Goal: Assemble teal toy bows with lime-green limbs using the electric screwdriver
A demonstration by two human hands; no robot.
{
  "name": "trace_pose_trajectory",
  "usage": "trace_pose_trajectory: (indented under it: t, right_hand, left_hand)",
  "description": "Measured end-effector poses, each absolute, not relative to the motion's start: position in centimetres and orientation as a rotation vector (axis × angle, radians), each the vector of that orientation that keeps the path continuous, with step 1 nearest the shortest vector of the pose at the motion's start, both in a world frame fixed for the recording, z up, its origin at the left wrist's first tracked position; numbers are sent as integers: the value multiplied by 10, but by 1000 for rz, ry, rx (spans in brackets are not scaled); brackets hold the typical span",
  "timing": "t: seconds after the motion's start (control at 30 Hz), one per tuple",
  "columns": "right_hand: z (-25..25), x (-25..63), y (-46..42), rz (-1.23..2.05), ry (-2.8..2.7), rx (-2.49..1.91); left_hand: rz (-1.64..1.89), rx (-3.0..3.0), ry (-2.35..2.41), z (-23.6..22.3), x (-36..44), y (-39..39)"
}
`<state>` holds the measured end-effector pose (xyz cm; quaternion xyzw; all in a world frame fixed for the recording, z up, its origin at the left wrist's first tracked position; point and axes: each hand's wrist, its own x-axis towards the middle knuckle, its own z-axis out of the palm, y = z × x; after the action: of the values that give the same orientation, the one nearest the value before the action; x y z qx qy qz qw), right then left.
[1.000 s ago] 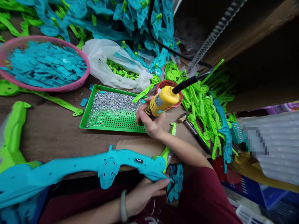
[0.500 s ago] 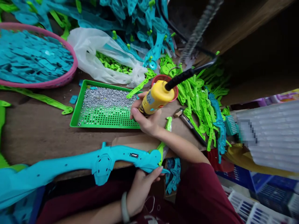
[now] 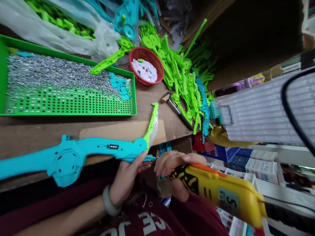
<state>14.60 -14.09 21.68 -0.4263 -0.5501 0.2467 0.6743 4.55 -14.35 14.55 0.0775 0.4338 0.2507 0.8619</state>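
Note:
My left hand (image 3: 129,175) pinches the pointed right end of a long blue plastic toy shell (image 3: 95,147), its fingers below and thumb on top. The shell lies level along the table's front edge, with a small slot of metal parts in its face. A lime-green arm piece (image 3: 150,126) with a clear strip juts up from its right end. My right hand (image 3: 177,170) is wrapped round a yellow electric screwdriver (image 3: 221,190), whose cord end points right and down. The screwdriver's front end points left towards the shell's tip; whether it touches is unclear, as fingers cover part of it.
Behind the shell stands a green perforated tray (image 3: 134,98) with many small screws and blue bits. A red basket (image 3: 159,73) holds white pieces. A hammer (image 3: 176,108) lies beside a heap of lime-green parts (image 3: 182,72). A plastic bag (image 3: 105,37) is at the back left.
My right hand has brought the screwdriver from above the tray's right end down to the shell's right tip and turned it sideways. The view has swung right; my left hand still holds the shell.

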Motion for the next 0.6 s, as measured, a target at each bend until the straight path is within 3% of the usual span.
trace_pose_trajectory:
  t: [0.3,0.47,0.6]
  right_hand:
    - [207,150,-149,631,-1363,-1089]
    - [194,153,-136,612,-1469,-972]
    - [184,160,-129,811,-1591,-804]
  left_hand:
    - [596,259,825,145,46,-143]
    - [635,333,841,139,47,-144]
    - [651,365,865,140,47,-140]
